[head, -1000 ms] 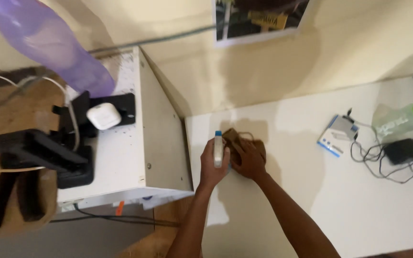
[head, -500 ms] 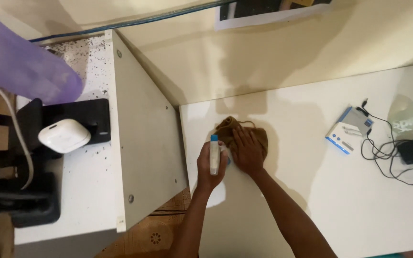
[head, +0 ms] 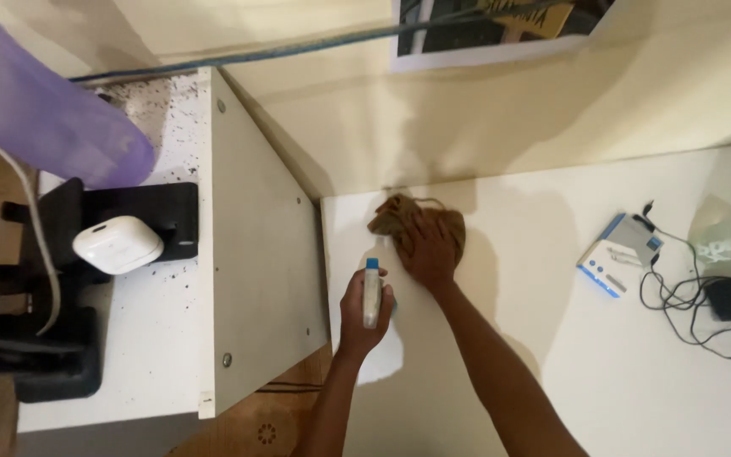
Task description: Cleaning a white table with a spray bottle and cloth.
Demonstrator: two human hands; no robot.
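Now, left hand (head: 361, 309): fist around spray bottle (head: 371, 292).
Right hand (head: 425, 245): flat, pressing brown cloth (head: 399, 218) just ahead on table (head: 552, 338).

Single head-worn view, looking steeply down from above onto a white desk (head: 602, 372), medium-near. Wall (head: 501, 110) runs across 12 o'clock, white cabinet (head: 255, 245) fills 9 o'clock, cable tangle (head: 687, 305) near the edge at 3 o'clock. Both forearms enter from 6 o'clock, reaching toward centre frame. No second view to overlap with.

White table (head: 602, 364) bears brown cloth (head: 399, 218), box (head: 619, 254), cables (head: 687, 296) (tangled).
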